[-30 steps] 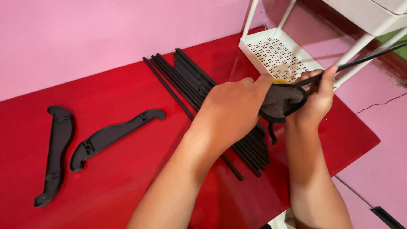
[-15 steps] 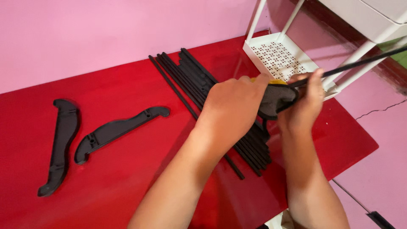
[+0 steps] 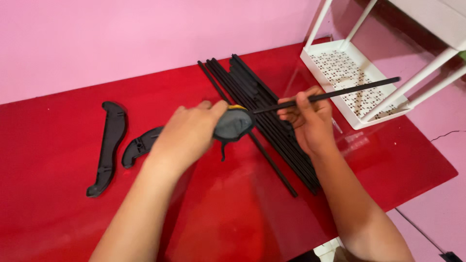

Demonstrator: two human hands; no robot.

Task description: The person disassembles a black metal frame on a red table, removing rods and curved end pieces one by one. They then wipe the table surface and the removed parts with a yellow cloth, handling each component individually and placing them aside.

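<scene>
My right hand (image 3: 309, 120) grips a thin black rod (image 3: 349, 89) that points up and to the right, over the white rack. My left hand (image 3: 189, 133) holds a dark grey cloth pad with a yellow edge (image 3: 234, 123) against the rod's near end. Under both hands a bundle of several black rods (image 3: 264, 114) lies diagonally on the red table (image 3: 58, 218). One rod of the bundle sticks out toward me below my right wrist.
Two curved black plastic side pieces (image 3: 108, 145) (image 3: 138, 146) lie at the left of the table; my left hand partly covers the second one. A white rack with a perforated shelf (image 3: 349, 73) stands at the table's far right corner. A pink wall runs behind.
Both hands have moved left along the table, away from the rack. The cloth now sits at the rod's near end, and the rod's far tip has come into view.
</scene>
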